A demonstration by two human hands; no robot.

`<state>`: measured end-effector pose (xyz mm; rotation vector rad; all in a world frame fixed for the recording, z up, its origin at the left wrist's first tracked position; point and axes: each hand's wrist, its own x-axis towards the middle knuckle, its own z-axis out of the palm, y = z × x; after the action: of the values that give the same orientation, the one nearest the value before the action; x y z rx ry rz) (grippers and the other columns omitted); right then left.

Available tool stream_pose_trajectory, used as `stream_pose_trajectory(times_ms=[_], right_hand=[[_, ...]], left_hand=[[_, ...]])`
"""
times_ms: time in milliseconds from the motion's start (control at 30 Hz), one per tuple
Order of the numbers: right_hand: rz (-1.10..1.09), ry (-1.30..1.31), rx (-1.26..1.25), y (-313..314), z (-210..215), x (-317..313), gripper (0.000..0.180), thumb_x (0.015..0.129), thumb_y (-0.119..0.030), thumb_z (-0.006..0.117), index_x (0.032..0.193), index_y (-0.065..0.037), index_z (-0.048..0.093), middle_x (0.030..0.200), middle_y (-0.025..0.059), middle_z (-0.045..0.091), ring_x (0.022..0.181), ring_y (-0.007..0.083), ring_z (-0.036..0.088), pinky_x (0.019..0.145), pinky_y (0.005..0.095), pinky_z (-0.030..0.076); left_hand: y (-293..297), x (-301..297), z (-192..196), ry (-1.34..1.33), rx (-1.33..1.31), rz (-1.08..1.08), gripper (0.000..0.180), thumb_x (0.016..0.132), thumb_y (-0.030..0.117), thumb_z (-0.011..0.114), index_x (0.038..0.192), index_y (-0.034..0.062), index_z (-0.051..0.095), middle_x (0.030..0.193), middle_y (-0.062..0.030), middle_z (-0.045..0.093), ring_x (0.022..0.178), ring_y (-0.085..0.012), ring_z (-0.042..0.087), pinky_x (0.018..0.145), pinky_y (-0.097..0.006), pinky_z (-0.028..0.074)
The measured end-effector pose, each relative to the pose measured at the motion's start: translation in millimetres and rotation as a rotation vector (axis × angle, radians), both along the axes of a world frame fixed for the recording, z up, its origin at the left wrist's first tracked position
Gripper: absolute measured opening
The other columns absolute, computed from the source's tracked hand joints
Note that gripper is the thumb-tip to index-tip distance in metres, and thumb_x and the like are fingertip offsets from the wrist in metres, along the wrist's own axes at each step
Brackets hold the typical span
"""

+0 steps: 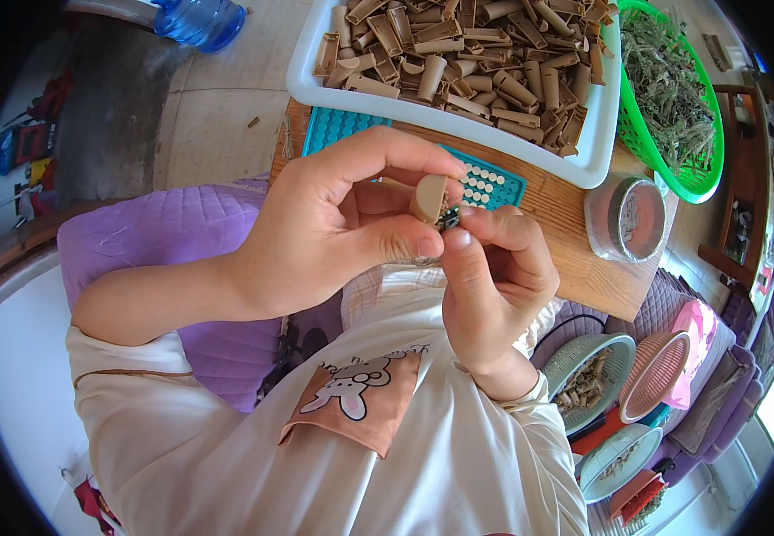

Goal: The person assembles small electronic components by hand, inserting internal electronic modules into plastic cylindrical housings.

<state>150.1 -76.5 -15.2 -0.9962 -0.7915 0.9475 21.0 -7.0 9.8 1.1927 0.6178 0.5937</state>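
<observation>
At centre of the head view, the left hand (333,223) pinches a tan half-tube plastic shell (428,198) between thumb and forefinger. The right hand (494,268), at four o'clock of it, presses thumb and fingertips together on a small dark part (449,219) touching the shell's lower edge. Risk, as judged: the smooth, rounded shell could slip and drop the part. At twelve o'clock, a white tray (458,125) holds matching matte shells; a green basket (704,183) holds dried, fibrous herbs.
</observation>
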Motion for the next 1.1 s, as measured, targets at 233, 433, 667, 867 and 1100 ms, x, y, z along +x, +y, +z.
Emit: stream_pose_trajectory(times_ms=[233, 433, 667, 867, 1100], right_hand=[[-0.073, 0.032, -0.018, 3.2, 1.5, -6.8, 0.011, 0.071, 0.008, 0.058, 0.08, 0.004, 0.054, 0.067, 0.0013, 0.053, 0.057, 0.0027, 0.047, 0.047, 0.0148, 0.036], [-0.062, -0.095, -0.017, 1.8, 0.0, -1.8, 0.012, 0.068, 0.008, 0.06, 0.078, 0.003, 0.055, 0.066, 0.0039, 0.056, 0.054, 0.0052, 0.048, 0.047, 0.0177, 0.038], [-0.037, -0.586, 0.275, 13.5, -14.7, 4.6, 0.032, 0.064, 0.012, 0.058, 0.093, -0.001, 0.059, 0.076, 0.0057, 0.05, 0.059, 0.0117, 0.048, 0.049, 0.0206, 0.04], [-0.014, -0.747, 0.23, 14.9, -15.9, -1.2, 0.042, 0.064, 0.013, 0.056, 0.103, -0.002, 0.056, 0.088, 0.01, 0.045, 0.065, 0.014, 0.051, 0.055, 0.0207, 0.043], [0.023, -0.362, 0.057, 13.1, -22.7, -6.6, 0.028, 0.071, 0.009, 0.054, 0.099, 0.003, 0.052, 0.09, 0.0106, 0.049, 0.067, 0.0133, 0.053, 0.059, 0.021, 0.044]], left_hand=[[-1.4, 0.0, -2.6, 0.002, 0.027, 0.017, 0.042, 0.071, 0.01, 0.064, 0.106, 0.0028, 0.043, 0.102, -0.0093, 0.053, 0.095, -0.0166, 0.052, 0.08, -0.027, 0.045], [1.1, -0.7, -5.0, -0.03, 0.119, 0.027, 0.04, 0.07, 0.008, 0.065, 0.104, 0.0023, 0.045, 0.104, -0.011, 0.052, 0.096, -0.0183, 0.052, 0.082, -0.03, 0.045], [4.2, 0.5, 4.6, 0.052, -0.016, 0.036, 0.049, 0.079, 0.02, 0.056, 0.119, 0.0008, 0.036, 0.11, -0.0135, 0.05, 0.099, -0.02, 0.051, 0.083, -0.029, 0.043], [8.2, 2.5, 1.0, 0.043, -0.097, 0.09, 0.047, 0.084, 0.027, 0.047, 0.121, 0.0016, 0.033, 0.11, -0.0129, 0.049, 0.097, -0.0184, 0.052, 0.08, -0.028, 0.045], [11.2, 3.2, 1.4, 0.087, -0.241, 0.143, 0.039, 0.089, 0.029, 0.034, 0.119, 0.0028, 0.035, 0.109, -0.011, 0.049, 0.095, -0.0168, 0.052, 0.077, -0.029, 0.047]])
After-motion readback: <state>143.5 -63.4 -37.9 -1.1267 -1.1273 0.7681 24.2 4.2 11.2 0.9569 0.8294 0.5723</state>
